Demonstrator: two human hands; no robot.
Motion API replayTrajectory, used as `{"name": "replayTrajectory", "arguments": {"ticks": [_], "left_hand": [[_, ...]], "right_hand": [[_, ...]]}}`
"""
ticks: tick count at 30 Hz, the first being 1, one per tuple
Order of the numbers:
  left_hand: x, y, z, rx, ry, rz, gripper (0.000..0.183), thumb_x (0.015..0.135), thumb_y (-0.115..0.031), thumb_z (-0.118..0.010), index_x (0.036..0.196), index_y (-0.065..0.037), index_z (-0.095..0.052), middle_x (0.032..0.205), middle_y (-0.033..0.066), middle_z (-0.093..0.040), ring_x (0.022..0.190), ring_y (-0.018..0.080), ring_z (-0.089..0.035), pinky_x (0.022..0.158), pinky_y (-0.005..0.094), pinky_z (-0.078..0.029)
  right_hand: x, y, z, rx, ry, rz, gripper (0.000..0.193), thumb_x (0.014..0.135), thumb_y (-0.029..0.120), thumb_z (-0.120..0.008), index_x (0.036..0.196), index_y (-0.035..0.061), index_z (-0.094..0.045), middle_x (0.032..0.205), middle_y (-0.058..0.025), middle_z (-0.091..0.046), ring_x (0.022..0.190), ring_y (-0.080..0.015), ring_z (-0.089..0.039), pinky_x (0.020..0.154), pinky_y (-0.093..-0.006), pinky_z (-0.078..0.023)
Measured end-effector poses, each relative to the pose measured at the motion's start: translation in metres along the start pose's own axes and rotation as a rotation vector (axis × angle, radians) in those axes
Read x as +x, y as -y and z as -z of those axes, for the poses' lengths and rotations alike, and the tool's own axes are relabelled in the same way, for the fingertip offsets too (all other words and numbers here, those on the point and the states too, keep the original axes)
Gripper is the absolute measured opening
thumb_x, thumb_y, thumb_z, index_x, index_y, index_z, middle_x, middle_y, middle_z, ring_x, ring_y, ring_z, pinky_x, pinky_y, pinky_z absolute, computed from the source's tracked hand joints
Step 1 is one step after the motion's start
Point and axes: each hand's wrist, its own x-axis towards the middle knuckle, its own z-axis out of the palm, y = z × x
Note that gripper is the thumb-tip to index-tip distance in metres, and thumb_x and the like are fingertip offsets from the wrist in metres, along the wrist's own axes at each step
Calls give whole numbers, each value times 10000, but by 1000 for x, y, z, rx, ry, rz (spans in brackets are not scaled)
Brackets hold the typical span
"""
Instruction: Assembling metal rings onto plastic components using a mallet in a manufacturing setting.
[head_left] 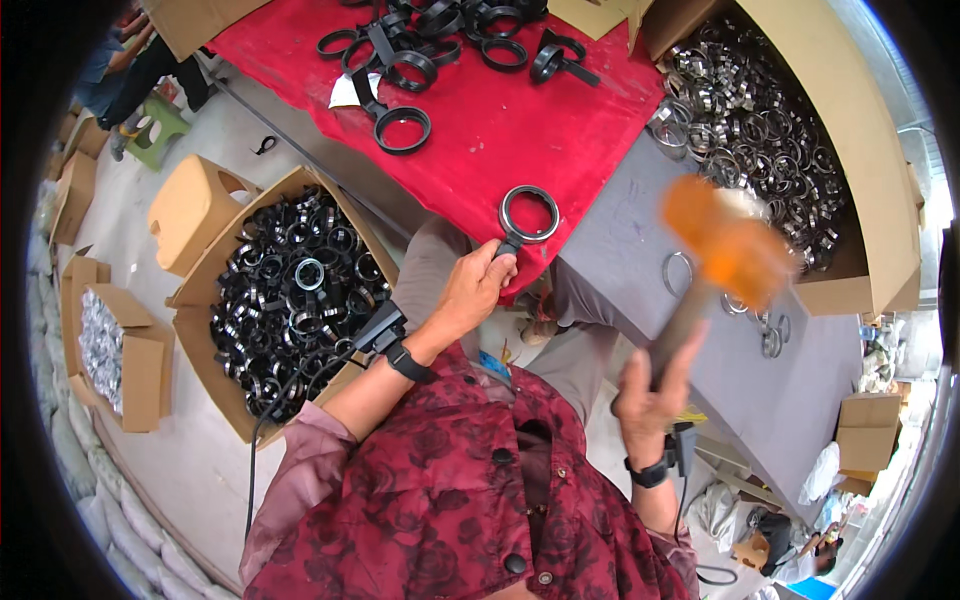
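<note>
My left hand (470,290) is closed around the short handle of a black ring-shaped part (512,236), which has a shiny metal ring inside it. That part is at the near corner of the red-covered table (470,150), its ring over the cloth. In my right hand (652,400) is the handle of a mallet (725,245) with an orange head, raised at the right and blurred by motion. Behind the mallet, several loose metal rings (678,272) lie on the grey table surface (745,385).
More black ring parts (410,70) are heaped at the red table's far side. A carton of metal rings (750,130) stands far right. On the left, an open carton (180,325) holds finished-looking black ring parts beside a tan stool (190,215). Another person (125,75) is at the far left.
</note>
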Motion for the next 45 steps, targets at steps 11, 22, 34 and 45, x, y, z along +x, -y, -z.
{"name": "replayTrajectory", "arguments": {"ticks": [11,22,34,45], "left_hand": [[-1,-2,0,5,5,6,308,1076,-219,-485,894,16,-564,728,55,-564,687,128,-535,642,311,-438],[-2,-1,7,44,5,34,342,1053,-278,-533,935,36,-599,772,129,-671,709,196,-647,663,355,-502],[1,10,7,14,-10,10,348,1051,-295,-534,931,24,-604,742,112,-649,700,202,-628,657,364,-484],[-3,10,10,42,31,-6,313,1075,-264,-506,908,-11,-586,726,41,-567,695,126,-542,648,308,-443]], "right_hand": [[-6,-3,3,93,28,54,711,917,1,-683,1535,-121,-353,1255,-325,-665,894,-355,-731,820,-382,-565],[-7,8,-9,206,32,-154,786,874,5,-698,1556,-104,-323,1182,-273,-696,803,-216,-694,737,-317,-541],[33,29,3,127,101,119,728,870,24,-753,1491,-139,-409,1291,-313,-656,978,-391,-737,856,-387,-572],[54,39,-17,29,361,281,750,876,-30,-708,1549,-64,-380,1414,-315,-575,1138,-399,-691,926,-377,-543]]}}
